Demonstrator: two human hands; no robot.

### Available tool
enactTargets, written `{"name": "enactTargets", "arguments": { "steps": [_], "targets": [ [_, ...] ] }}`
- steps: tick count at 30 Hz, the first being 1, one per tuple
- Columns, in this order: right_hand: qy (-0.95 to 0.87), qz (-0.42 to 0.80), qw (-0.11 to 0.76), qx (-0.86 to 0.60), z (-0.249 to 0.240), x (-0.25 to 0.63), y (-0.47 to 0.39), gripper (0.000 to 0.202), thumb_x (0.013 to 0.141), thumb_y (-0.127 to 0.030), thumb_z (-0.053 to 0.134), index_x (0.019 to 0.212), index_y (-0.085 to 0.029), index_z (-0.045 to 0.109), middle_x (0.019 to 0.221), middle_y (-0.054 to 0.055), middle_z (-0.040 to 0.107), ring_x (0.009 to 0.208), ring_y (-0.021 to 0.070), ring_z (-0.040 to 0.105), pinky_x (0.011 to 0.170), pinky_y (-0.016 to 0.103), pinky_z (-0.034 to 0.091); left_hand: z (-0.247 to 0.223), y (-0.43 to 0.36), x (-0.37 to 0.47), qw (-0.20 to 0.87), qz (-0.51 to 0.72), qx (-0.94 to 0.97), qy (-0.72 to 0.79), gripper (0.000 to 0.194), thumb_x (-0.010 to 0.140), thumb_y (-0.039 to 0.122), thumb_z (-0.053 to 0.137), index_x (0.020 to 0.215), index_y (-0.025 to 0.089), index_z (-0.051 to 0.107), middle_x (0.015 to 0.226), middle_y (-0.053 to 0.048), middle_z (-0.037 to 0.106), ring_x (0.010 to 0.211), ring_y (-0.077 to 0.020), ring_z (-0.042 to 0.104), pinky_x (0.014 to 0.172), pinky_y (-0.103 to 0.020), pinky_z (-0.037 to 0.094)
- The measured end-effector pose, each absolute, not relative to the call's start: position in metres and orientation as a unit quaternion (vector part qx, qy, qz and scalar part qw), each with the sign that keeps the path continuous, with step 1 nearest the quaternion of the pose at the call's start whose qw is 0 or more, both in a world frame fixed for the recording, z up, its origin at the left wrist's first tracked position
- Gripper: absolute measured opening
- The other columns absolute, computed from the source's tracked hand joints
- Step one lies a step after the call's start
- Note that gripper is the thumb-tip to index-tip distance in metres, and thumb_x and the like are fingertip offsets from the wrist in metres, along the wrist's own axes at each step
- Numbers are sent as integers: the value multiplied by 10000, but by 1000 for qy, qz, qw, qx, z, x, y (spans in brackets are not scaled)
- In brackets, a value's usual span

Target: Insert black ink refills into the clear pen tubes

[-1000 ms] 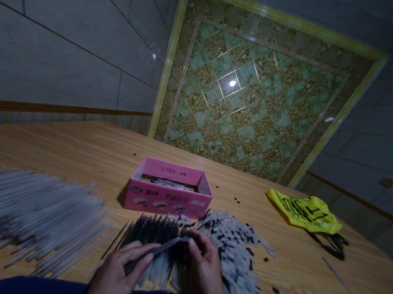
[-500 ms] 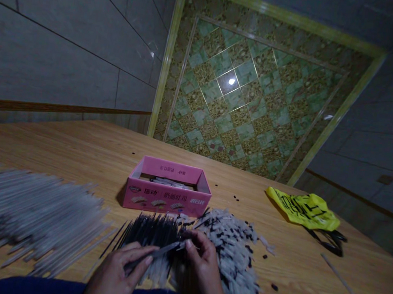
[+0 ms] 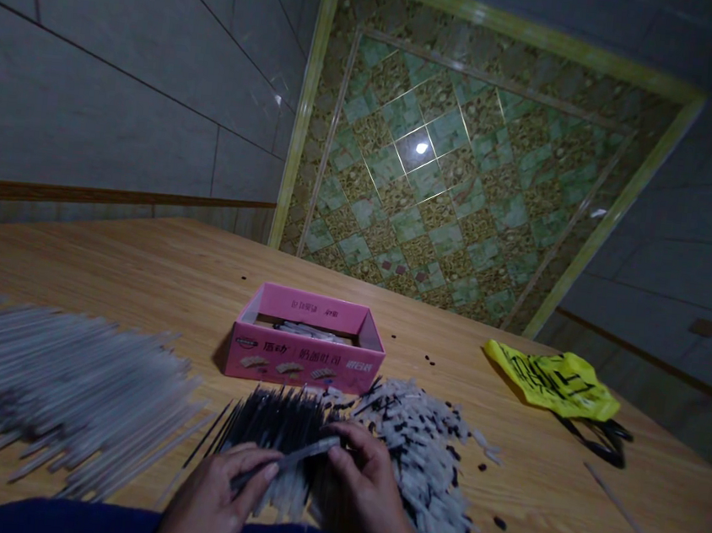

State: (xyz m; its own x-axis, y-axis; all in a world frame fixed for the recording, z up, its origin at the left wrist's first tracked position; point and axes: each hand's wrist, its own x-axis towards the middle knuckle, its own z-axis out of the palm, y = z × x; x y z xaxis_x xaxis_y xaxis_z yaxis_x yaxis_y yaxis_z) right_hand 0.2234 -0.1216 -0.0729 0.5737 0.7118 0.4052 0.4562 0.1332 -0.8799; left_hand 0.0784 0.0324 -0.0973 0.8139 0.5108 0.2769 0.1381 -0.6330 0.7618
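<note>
My left hand is gripping a slim grey piece above the dark sticks on the counter; my right hand is pinching its far end, the pale sliver no longer poking out, leaving it looking plainer.

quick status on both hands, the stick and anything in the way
Left hand gripping slim grey stick; right hand at its far end. Pink cardboard box beyond, not blocking.

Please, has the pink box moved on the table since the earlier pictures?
No. The pink box shows no shift in any direction; it keeps its place against the far edge of the table.
</note>
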Motion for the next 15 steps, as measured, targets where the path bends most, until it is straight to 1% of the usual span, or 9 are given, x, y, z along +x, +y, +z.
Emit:
{"name": "enactTargets", "arguments": {
  "steps": [2,5,8,11,15],
  "targets": [
    [-480,85,558,-672,-66,223,-124,187,872,-324,552,965,-219,675,877,35,627,865,185,575,777,267,412,-96,32,78,392,241,868,186,297,826,433,508,909,274,744,885,-27,744,867,-187,671,790,-276,512],
    [-519,46,479,-707,-61,221,-126,244,921,-337,463,893,-196,660,807,36,602,798,172,564,721,254,397,-92,30,77,402,229,868,182,295,830,421,505,893,269,749,863,-23,752,872,-193,672,783,-276,513],
    [-543,12,431,-720,-64,220,-126,307,948,-360,388,860,-184,623,774,35,573,754,164,548,680,246,379,-90,28,76,406,214,871,178,276,831,394,513,866,266,754,848,-15,756,865,-192,674,786,-273,513],
    [-547,-11,413,-728,-70,218,-126,350,955,-391,345,826,-186,597,753,31,553,729,159,535,660,243,363,-91,28,76,391,211,879,173,267,830,374,515,861,262,756,831,-14,757,855,-192,677,750,-261,524],
    [-523,-4,421,-741,-73,214,-124,406,952,-433,317,775,-179,580,710,27,547,694,158,529,632,242,349,-95,28,74,352,235,890,169,254,826,351,521,867,263,756,831,-15,757,858,-193,682,718,-245,538]
  ]
}}
